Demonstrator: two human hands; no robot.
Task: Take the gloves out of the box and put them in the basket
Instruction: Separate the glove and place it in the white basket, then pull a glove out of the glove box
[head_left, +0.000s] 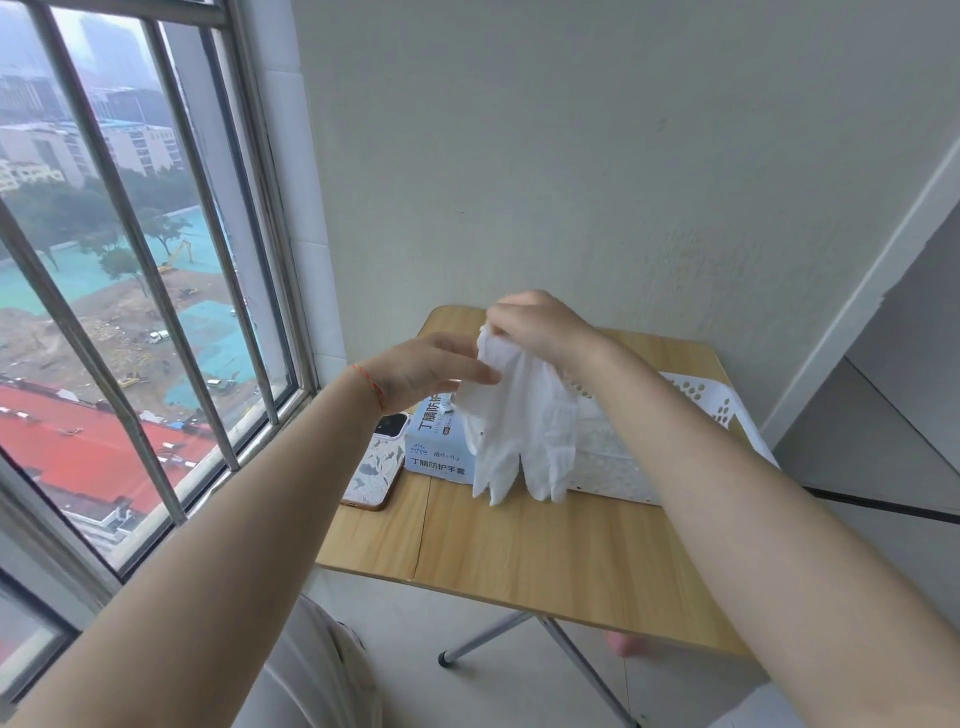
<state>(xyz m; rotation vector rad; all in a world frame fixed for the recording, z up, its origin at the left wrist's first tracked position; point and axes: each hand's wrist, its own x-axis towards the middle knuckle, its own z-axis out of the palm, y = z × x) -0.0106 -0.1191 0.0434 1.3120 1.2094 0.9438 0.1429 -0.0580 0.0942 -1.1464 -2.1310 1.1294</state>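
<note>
A: Start at the left — what's there?

B: A barred window (130, 291), then a phone (375, 467) lying flat on the bench (545, 561) by its left edge, touching the box (434, 452).

A: And the left hand (421, 371)?

B: It's held above the box, fingers mostly straight and pointing right, their tips touching the gloves (519, 426). That grip is loose, not clamped on anything. A red string sits round its wrist.

A: Where are the gloves, exactly?

B: In the air — white, hanging fingers down in front of the box and the basket (717, 405), their tips low, near the bench top. At least two hang together; I cannot tell the exact count.

A: Who holds them?

B: The right hand (540, 327). Its grip is closed on the gloves' upper end, fingers curled and pinching the bunched cuffs, higher than the left hand.

A: The box and basket?

B: The box is pale blue with printed characters and stands just left of the white perforated basket, the two apparently touching. Both sit towards the back of the bench, near the wall.
</note>
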